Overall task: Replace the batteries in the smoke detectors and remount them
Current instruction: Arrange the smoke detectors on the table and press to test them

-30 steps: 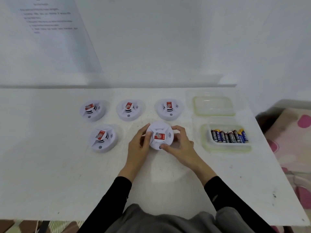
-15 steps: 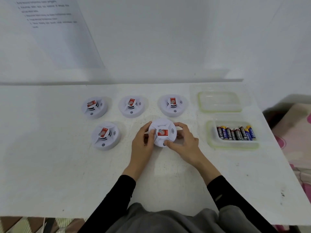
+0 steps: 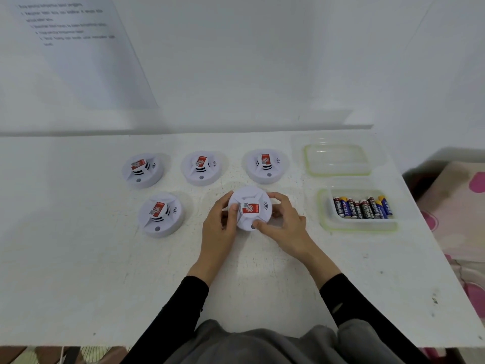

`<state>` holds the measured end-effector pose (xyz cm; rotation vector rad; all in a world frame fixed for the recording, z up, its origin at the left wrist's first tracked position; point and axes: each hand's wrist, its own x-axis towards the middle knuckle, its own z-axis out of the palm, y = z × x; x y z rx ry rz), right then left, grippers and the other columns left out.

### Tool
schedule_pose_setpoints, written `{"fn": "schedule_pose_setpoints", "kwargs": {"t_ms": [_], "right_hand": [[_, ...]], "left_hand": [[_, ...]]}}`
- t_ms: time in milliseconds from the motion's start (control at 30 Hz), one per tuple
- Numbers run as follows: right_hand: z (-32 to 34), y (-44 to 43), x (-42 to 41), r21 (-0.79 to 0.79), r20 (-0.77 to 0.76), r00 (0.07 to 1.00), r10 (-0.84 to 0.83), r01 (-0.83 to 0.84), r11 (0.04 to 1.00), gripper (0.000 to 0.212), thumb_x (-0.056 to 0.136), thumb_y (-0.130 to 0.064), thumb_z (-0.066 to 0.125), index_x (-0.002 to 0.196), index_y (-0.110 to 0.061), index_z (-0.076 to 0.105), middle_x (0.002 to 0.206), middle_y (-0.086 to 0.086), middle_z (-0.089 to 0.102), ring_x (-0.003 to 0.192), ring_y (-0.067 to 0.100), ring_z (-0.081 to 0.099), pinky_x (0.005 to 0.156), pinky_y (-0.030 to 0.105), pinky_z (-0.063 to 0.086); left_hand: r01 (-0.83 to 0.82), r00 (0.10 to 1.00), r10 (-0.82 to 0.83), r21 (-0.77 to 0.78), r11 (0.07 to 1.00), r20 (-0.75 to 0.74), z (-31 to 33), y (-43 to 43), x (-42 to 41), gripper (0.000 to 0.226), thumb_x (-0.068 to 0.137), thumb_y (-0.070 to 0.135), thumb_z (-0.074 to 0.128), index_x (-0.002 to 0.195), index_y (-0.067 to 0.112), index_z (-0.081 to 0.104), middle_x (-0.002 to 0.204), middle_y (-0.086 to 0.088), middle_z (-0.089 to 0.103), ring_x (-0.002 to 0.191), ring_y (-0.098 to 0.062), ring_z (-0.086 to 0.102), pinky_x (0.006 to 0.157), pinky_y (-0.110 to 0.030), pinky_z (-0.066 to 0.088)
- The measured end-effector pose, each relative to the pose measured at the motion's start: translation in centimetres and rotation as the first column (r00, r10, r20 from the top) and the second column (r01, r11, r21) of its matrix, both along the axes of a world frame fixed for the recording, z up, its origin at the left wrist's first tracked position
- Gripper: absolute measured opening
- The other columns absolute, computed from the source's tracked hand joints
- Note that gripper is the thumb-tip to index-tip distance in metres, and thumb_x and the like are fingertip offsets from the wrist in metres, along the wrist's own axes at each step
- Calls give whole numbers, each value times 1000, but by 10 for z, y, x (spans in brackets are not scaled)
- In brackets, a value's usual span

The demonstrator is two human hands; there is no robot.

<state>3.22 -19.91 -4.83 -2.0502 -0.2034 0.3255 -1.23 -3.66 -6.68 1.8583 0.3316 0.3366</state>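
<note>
Both hands grasp one smoke detector (image 3: 249,208), face up and low over the bench (image 3: 78,258); whether it rests there or is just lifted, I cannot tell. The left hand (image 3: 220,227) curls round its left rim with the thumb on top. The right hand (image 3: 286,227) wraps its right rim, thumb at the near edge.

It looks ready to be twisted open. The casing is smooth and round, so a hard twist could let the fingers slip. The cover could also come free with a jerk and send the body skidding.

A lone detector (image 3: 160,214) sits to the left of the held one, and a row of three detectors (image 3: 201,166) lies beyond it. The row's right-hand detector (image 3: 266,165), straight beyond, seems close enough to be knocked.

To the right of the held detector a tub (image 3: 325,224) holds the batteries (image 3: 362,207); a right wrist swinging outward could catch it. Beyond and to the right lies an empty clear tub or lid (image 3: 337,160).
</note>
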Motion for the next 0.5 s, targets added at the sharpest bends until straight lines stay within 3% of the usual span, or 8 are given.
{"fn": "schedule_pose_setpoints", "kwargs": {"t_ms": [167, 500], "right_hand": [[-1, -1, 0, -5, 1, 1000, 3, -3, 1000, 63, 75, -44, 75, 122, -51, 34, 114, -16, 63, 112, 8, 53, 91, 31, 17], [-1, 0, 0, -8, 7, 1000, 5, -5, 1000, 60, 76, -43, 75, 114, -58, 32, 114, -17, 62, 111, 7, 53, 92, 31, 18]], "left_hand": [[4, 1000, -4, -3, 1000, 2, 1, 0, 0, 37, 101, 36, 50, 136, 26, 54, 130, 13, 62, 116, 3, 57, 92, -13, 48], [1, 1000, -1, 0, 1000, 6, -1, 0, 0, 35, 102, 34, 50, 136, 28, 54, 131, 14, 61, 118, 2, 57, 94, -15, 48]]}}
